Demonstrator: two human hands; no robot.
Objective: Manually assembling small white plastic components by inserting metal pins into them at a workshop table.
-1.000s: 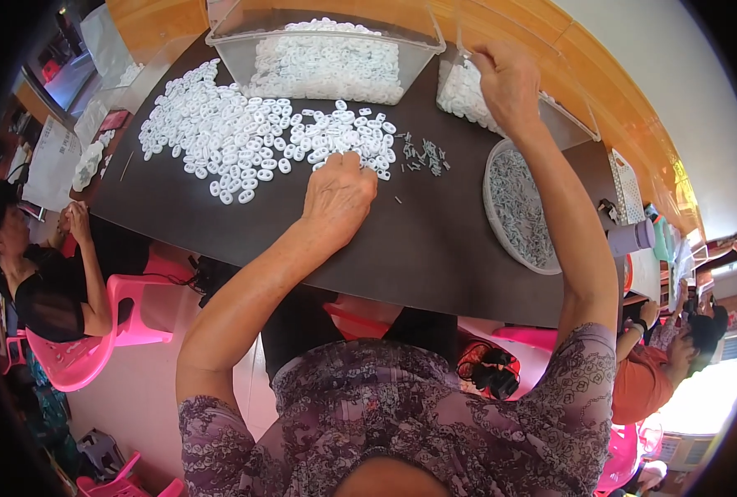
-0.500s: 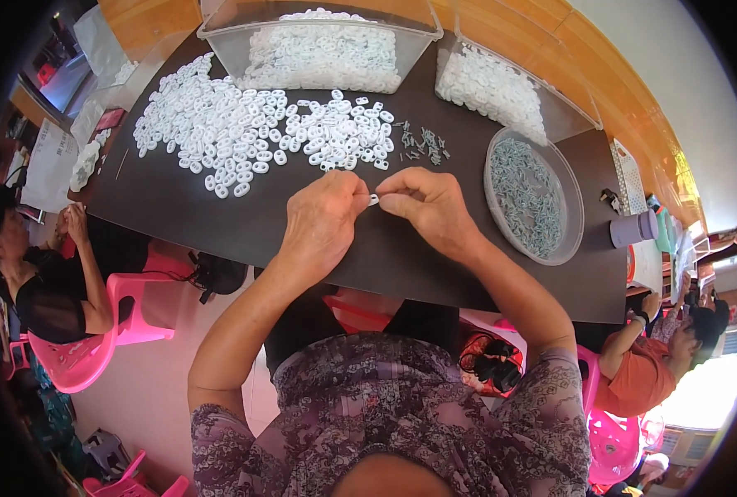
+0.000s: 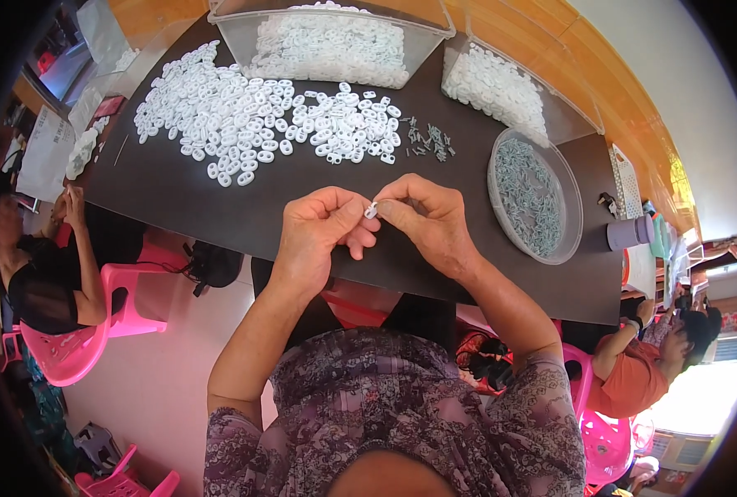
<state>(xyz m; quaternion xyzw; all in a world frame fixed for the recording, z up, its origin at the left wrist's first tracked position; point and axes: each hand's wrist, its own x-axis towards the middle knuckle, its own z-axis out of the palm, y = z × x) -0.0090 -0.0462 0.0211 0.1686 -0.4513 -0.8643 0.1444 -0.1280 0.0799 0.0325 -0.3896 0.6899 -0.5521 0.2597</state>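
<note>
Largest first: we have a dark brown table [image 3: 186, 195] in front of the wearer. We log a seated person in black [image 3: 45, 273] at far left, on a pink plastic chair [image 3: 53, 356], plus a person in orange [image 3: 637, 377] at far right. Far side of the table, we get a big clear plastic bin [image 3: 240, 41] and, just to its right, a second clear bin [image 3: 571, 120], both holding white pieces. In front of the big bin we mark a wide heap of white two-hole ovals [image 3: 215, 112]. Round clear tub [image 3: 569, 199] of thin grey pins [image 3: 526, 195] sits at right. Smaller white heap [image 3: 347, 124] lies just beside the wide one. Left hand [image 3: 323, 236]: we read thumb and forefinger pinching a white plastic piece [image 3: 371, 212], other fingers loosely curled. Right hand [image 3: 430, 222]: thumb and forefinger pinch that piece from the other side; whether a pin sits there too, we can't tell. Lilac cup [image 3: 629, 233] stands right of the tub. Loose grey pins [image 3: 432, 142] cluster right of the smaller heap. Smallest, the held piece: we place it between both hands' fingertips, near the table's near edge.
</note>
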